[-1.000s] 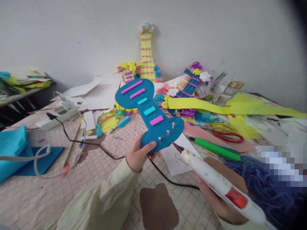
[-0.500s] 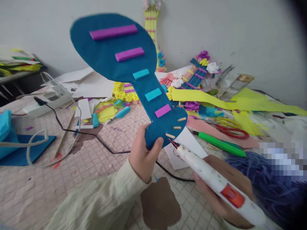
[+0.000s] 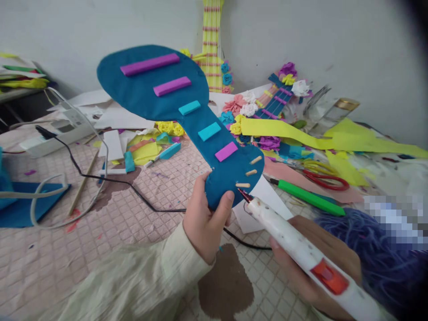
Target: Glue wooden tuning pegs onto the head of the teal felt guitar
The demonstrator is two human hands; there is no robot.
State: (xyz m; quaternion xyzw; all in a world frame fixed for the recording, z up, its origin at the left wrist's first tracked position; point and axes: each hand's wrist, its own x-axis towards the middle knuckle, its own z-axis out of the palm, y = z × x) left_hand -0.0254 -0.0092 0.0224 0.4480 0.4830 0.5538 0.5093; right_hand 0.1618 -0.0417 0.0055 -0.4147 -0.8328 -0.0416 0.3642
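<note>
Slanting, our flat blue guitar-shaped board points broad-end up-left of the white glue gun our right hand grips — left hand pinching its lower end, thumb foremost.

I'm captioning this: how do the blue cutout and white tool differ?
The blue cutout is flat and broad; the white tool is long and slim. The cutout carries colored strips; the tool has a red patch. The left hand holds the cutout, the right hand the tool. Both are held.
</note>
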